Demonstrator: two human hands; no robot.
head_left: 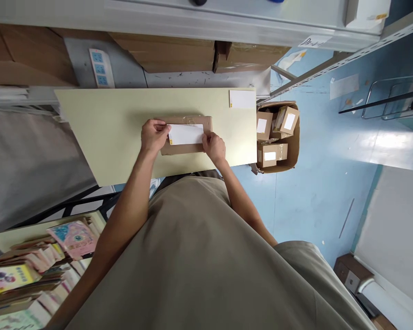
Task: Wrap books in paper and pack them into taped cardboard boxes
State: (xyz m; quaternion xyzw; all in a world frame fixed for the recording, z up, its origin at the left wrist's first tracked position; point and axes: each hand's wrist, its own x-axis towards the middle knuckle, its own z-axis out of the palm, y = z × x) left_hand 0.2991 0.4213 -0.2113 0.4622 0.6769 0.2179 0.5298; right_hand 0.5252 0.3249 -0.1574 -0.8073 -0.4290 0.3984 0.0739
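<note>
A flat brown cardboard parcel [189,147] lies on the pale yellow table [106,133]. A white label [186,134] lies across its top. My left hand [153,136] rests at the label's left end, fingers curled and pinching its edge. My right hand [214,145] presses down at the label's right end and the parcel's right corner, fingers bent against it.
A stack of white labels [242,99] sits at the table's far right corner. An open carton [293,146] of labelled small boxes stands on the blue floor to the right. Piles of books [37,270] lie lower left. Large cardboard boxes [179,52] sit beyond the table.
</note>
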